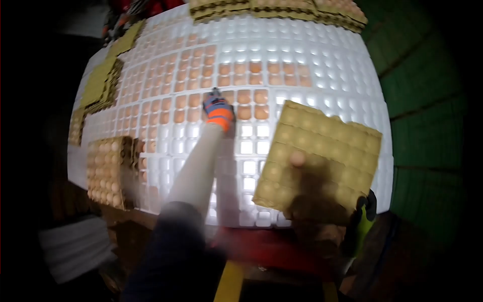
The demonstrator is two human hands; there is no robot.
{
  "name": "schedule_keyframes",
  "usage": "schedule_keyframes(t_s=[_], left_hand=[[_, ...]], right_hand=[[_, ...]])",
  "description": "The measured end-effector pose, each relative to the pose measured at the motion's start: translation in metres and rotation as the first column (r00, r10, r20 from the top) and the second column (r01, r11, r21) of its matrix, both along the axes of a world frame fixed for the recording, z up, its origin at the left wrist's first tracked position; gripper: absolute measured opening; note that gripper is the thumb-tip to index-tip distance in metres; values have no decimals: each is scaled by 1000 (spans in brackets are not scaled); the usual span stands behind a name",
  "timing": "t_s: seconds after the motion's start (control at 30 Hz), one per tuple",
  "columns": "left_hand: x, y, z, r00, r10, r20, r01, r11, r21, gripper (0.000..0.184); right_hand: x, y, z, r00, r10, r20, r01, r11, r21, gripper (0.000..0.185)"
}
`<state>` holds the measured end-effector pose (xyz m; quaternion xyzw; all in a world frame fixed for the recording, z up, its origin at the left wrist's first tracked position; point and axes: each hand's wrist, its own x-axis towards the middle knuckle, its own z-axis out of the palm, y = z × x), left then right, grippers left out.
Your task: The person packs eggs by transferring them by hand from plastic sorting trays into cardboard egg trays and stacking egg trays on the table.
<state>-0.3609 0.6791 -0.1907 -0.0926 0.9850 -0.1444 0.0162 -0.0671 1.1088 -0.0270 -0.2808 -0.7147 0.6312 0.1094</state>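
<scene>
My left hand [219, 111], in a grey and orange glove, reaches over a white plastic egg tray [246, 132] among brown eggs [261, 103]. Its fingers are bunched and point down into the cells; what they hold, if anything, is hidden. My right hand [369, 207], in a black and yellow-green glove, grips the lower right corner of a yellowish pulp egg tray [347, 151]. A single brown egg [297, 159] sits on that tray, partly in shadow.
White cell trays cover the table, many cells filled with eggs. A stack of egg-filled pulp trays [105, 171] stands at left. More pulp trays [100, 85] line the left and far edges. Another person's gloved hand [132, 10] is at top left. A green wall [417, 126] rises at right.
</scene>
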Motion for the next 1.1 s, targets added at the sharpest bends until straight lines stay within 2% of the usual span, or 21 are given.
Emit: schedule_keyframes(t_s=[0.03,0.07,0.13,0.17,0.2,0.23,0.3,0.33,0.4,0.53,0.57,0.6,0.67,0.7,0.73,0.8,0.87,0.93,1.0,1.03,1.1], left_hand=[[15,6,32,1000,-31,3,30,998,57,39],[22,4,44,998,-28,-63,39,981,189,50],[16,-29,18,987,-127,95,89,941,327,45],[23,-24,27,998,-53,17,34,828,560,46],[35,-23,37,997,10,-76,42,763,645,46],[49,-15,59,983,74,-169,72,689,722,46],[66,-4,84,972,227,-54,40,66,997,49],[77,3,95,976,173,-132,144,-57,988,47],[95,35,118,970,146,-194,235,-371,898,40],[103,91,133,910,-133,-393,320,-379,868,43],[106,105,147,879,-198,-433,398,-192,897,42],[108,116,153,810,-292,-509,521,-40,853,43],[114,131,152,747,-374,-550,626,115,771,46],[119,132,154,791,-342,-507,589,206,781,52],[121,128,146,769,-295,-568,636,264,725,51],[129,116,134,910,-67,-408,414,128,901,51],[146,101,105,985,19,-174,172,-286,943,50],[168,103,117,999,29,12,-4,-266,964,52],[188,99,121,998,-48,44,-53,-205,977,47],[187,88,108,991,-134,9,-17,-63,998,47],[199,98,126,999,-27,46,-49,-154,987,40]], right_hand=[[-6,-9,6,999,-44,-27,46,996,82,36],[-1,2,-8,996,-80,50,73,989,125,34],[0,2,-3,989,-128,74,126,991,41,31],[-3,0,-2,994,-105,-16,106,994,20,30],[-4,-3,-1,992,-69,-106,70,998,0,29],[-2,-1,1,993,-102,-61,101,995,-26,27],[-1,8,-10,994,-65,-83,69,996,52,32],[-1,12,-15,994,-44,-99,58,987,147,36],[0,13,-13,997,-67,-39,70,994,88,36],[5,15,-16,997,-68,-43,67,998,-19,39],[5,17,-21,996,-56,-65,54,998,-35,40],[3,14,-22,992,-89,-86,88,996,-11,28],[2,13,-11,996,-92,14,93,996,-20,27],[3,16,-17,994,-107,20,107,994,-17,27],[3,20,-31,990,-90,-104,86,995,-49,27],[5,19,-26,970,-89,-224,73,994,-80,27],[3,1,8,981,-103,-164,23,902,-431,26],[1,10,-6,985,13,-175,8,993,121,25],[-2,7,-17,989,-113,-93,114,993,9,25],[-4,3,-12,987,-96,-130,111,988,111,26],[-12,-8,-5,974,-81,-210,110,986,128,26]])
